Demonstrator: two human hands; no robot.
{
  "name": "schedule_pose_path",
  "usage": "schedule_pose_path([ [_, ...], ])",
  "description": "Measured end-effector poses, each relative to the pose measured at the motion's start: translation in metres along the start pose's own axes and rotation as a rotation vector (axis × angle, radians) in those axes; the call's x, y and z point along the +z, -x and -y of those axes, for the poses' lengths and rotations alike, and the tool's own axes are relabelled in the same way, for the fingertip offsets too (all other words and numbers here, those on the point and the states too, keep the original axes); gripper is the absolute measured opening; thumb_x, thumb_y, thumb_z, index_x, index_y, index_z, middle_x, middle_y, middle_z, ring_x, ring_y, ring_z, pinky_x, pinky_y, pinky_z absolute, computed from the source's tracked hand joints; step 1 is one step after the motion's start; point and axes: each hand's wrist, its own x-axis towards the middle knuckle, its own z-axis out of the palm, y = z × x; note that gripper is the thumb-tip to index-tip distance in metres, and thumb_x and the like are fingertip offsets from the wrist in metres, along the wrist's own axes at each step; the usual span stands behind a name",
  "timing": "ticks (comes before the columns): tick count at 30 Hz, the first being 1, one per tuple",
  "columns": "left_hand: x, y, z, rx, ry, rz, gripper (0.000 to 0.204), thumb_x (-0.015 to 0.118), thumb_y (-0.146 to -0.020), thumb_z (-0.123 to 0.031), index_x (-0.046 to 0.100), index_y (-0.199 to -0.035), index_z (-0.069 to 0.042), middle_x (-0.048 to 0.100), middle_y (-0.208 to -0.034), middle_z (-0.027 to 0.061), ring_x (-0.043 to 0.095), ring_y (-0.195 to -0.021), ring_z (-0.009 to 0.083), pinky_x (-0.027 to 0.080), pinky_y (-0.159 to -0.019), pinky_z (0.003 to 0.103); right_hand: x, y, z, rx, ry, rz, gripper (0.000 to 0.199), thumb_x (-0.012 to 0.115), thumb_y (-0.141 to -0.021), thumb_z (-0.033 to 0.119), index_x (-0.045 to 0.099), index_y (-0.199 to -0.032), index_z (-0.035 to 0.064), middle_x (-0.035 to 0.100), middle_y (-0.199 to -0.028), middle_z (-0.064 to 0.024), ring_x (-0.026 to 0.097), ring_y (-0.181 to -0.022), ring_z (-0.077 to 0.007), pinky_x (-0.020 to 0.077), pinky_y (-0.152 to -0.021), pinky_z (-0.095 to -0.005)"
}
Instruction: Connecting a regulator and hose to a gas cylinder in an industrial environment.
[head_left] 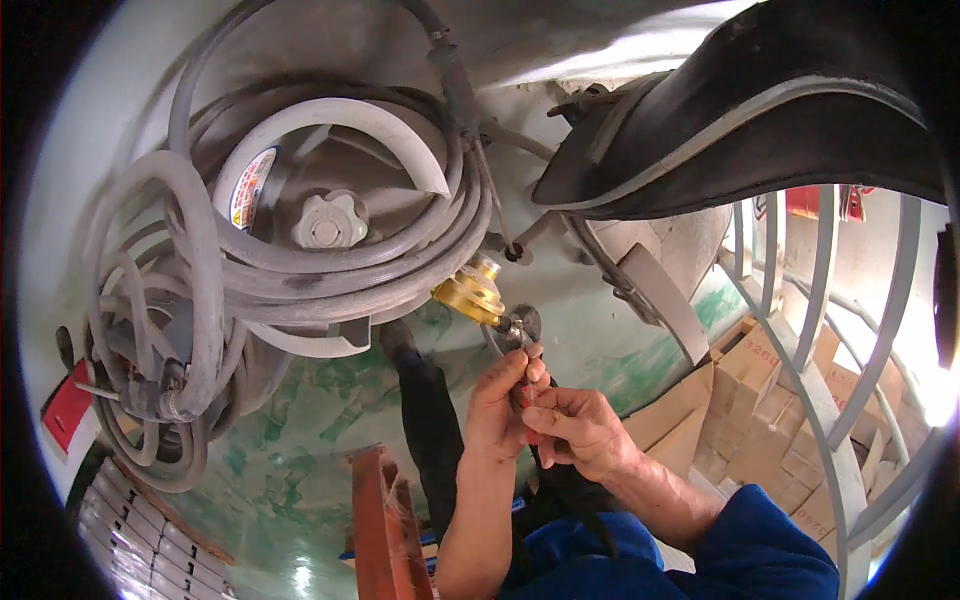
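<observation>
Both hands meet just below a brass fitting (470,290) at the end of the coiled grey hose (300,260). The left hand (500,400) has its fingers clamped on pliers (517,335) whose tip sits beside the fitting; the right hand (585,430) grips the handles too. The fitting looks attached, the work on it unfinished.

Green-mottled floor (300,440), cardboard boxes (760,400) stacked rt, grey metal railing (820,300) rt, bright light far rt.
</observation>
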Motion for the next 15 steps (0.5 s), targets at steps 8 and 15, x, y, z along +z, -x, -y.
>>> schedule_pose_path([
  [8,-0.002,-0.003,0.001,0.085,-0.188,-0.087,0.022,0.053,-0.098,-0.021,0.055,-0.109,-0.002,0.056,-0.084,0.0036,0.052,-0.074,0.0109,0.046,-0.065,0.027,0.006,0.005,0.008,0.087,-0.361,0.062,0.034,0.052,-0.098,0.033,0.057,-0.102,-0.0005,0.059,-0.077,-0.008,0.06,-0.055,-0.0203,0.0341,-0.04,-0.0265],
  [15,-0.025,-0.035,0.013,0.547,-0.574,-0.218,0.041,0.053,-0.097,-0.028,0.048,-0.128,-0.002,0.061,-0.098,0.0084,0.056,-0.086,0.0163,0.044,-0.083,0.032,-0.018,-0.013,-0.019,-0.53,0.213,-0.294,0.024,0.046,-0.101,0.018,0.056,-0.11,-0.0012,0.064,-0.094,-0.008,0.058,-0.082,-0.0123,0.0453,-0.069,-0.026],
])
